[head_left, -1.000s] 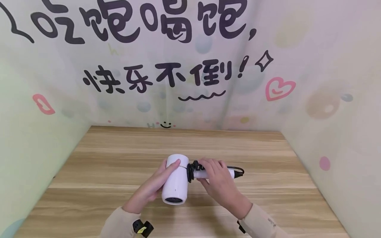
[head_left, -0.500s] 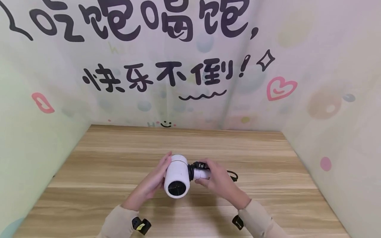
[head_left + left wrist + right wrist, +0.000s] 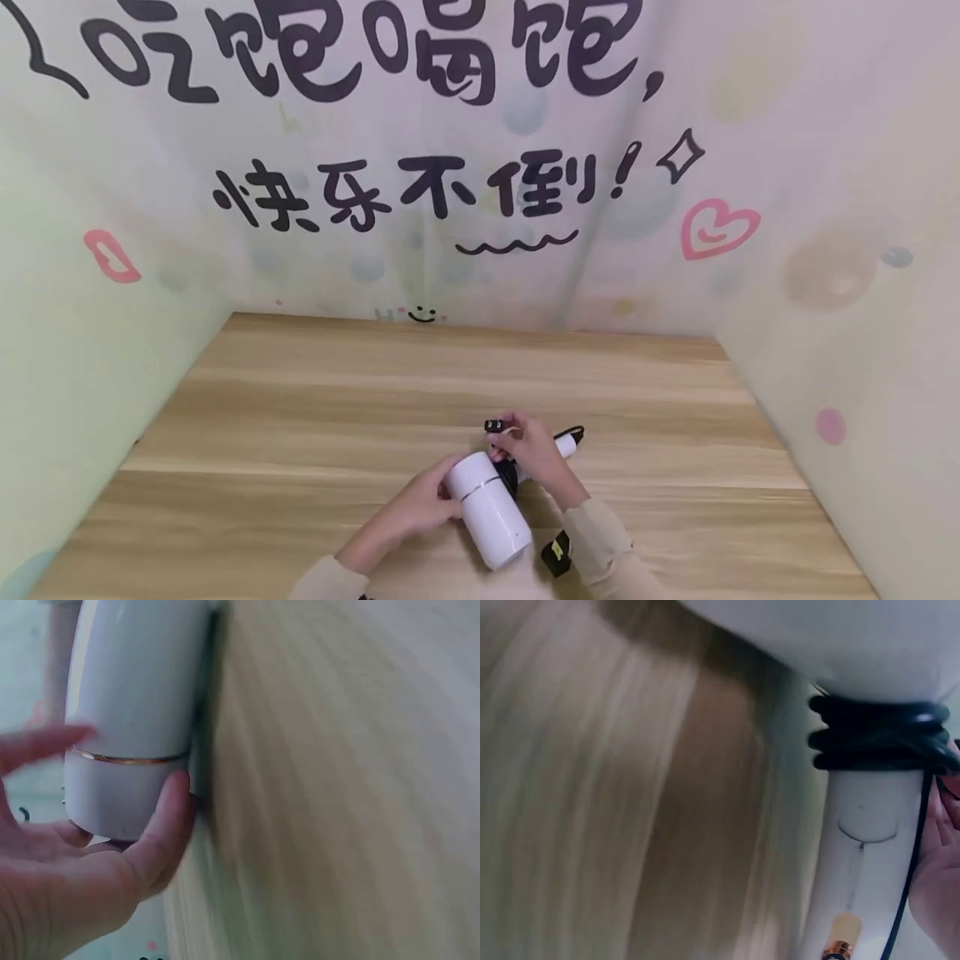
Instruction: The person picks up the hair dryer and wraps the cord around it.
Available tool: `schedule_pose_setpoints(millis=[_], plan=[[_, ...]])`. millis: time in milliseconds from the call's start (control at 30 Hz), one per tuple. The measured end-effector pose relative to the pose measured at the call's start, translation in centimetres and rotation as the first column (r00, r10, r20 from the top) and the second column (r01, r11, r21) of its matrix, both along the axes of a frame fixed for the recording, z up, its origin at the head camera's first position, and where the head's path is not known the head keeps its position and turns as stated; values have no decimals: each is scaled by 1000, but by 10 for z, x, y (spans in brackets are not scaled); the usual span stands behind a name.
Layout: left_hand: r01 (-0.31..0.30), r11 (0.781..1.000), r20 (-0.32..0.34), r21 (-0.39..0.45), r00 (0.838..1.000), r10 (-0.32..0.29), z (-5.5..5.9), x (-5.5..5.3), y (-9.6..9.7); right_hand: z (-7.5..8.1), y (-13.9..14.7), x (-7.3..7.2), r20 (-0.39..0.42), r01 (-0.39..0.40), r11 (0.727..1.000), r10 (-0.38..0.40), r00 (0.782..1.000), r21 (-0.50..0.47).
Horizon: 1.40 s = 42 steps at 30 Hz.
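A white hair dryer (image 3: pixel 495 518) lies tilted on the wooden table, its barrel angled toward the front right. My left hand (image 3: pixel 426 502) grips the barrel's rear end; in the left wrist view, fingers (image 3: pixel 161 832) curl round it below a thin gold ring, while another finger is blurred. Black cord (image 3: pixel 877 739) is wound in several loops round the top of the handle (image 3: pixel 866 825). My right hand (image 3: pixel 536 450), above the handle, pinches the black two-prong plug (image 3: pixel 493 426), prongs showing. The right wrist view shows only part of that hand, at its right edge.
The wood-grain table (image 3: pixel 300 433) reaches back to a printed cloth wall (image 3: pixel 420 275) with black lettering. Pale side walls (image 3: pixel 825 350) bound it left and right. A black wrist device (image 3: pixel 557 554) sits by my right sleeve.
The dryer has moved toward the front right and turned, its barrel now slanting. My right hand has gone from the handle to the plug, which it lifts off the handle.
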<state>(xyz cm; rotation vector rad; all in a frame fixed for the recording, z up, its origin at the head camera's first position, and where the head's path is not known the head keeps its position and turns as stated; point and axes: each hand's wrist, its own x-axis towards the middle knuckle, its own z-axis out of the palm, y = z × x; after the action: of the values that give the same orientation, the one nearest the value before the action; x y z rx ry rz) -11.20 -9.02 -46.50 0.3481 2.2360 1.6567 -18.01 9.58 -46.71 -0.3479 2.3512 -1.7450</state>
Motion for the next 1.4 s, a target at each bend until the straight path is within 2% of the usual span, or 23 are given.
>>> schedule_pose_setpoints(millis=[67,200,300,467,600,700,833,900,967,1067,1200,1300,1400], plan=[[-15,1000,2,22,1000,15,0,-1,3,-1,0,2,-1,35,999,-35,999,-36],[-112,993,-17,34,993,113,-2,-9,10,0,2,5,40,103,988,-99,994,-118],[-196,980,22,28,981,195,-5,-15,9,0,3,7,20,93,984,-91,996,-154],[-265,962,161,66,954,252,0,-26,4,-1,3,10,-112,28,995,-38,993,-96],[-301,952,191,53,939,286,11,-34,5,4,1,11,-176,25,999,-31,984,-38],[-307,952,180,24,938,298,18,-41,6,8,0,11,-182,61,998,-66,981,-32],[-305,952,221,28,931,292,23,-50,6,14,1,11,-223,114,993,-109,969,12],[-301,952,255,49,926,279,23,-55,4,17,3,10,-230,111,994,-102,968,25],[-273,959,299,79,924,239,20,-59,0,19,5,9,-222,75,996,-64,973,42],[-211,972,348,107,923,162,16,-63,-8,20,10,8,-183,-54,994,71,980,94],[-179,973,425,145,900,102,13,-67,-17,19,14,9,-136,-191,953,227,964,236],[-162,973,474,163,878,67,12,-71,-20,14,14,9,-114,-203,935,245,963,290],[-124,986,491,108,869,55,13,-74,-21,8,15,4,-120,-192,934,237,964,302]])
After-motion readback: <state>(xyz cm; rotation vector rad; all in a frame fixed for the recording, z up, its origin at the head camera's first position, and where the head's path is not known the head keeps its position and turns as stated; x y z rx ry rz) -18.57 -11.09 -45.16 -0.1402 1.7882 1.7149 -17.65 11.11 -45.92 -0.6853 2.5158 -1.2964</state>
